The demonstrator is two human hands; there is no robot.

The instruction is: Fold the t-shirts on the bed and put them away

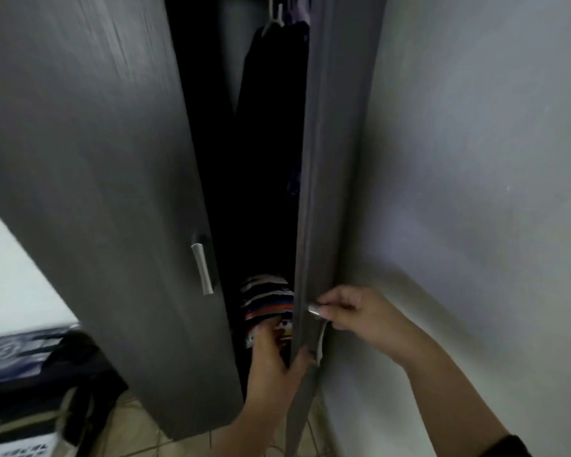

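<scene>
Standing at the wardrobe: left door (89, 179) ajar; folded striped t-shirts (267, 300) stacked inside; left hand (272, 361) curled round the right door (314, 192) edge, right hand (360, 316) pinching its handle (316, 321). Stowing appears nearly finished; bed unseen.

Single head-worn view, wide-angle. Looked forward and down from standing height, very close to wardrobe (89, 166). Faced narrow dark gap between doors; right door (314, 192) seen edge-on. Wall (475, 159) filled right side, floor tiles (139, 423) at bottom edge. Frame blurred.
</scene>
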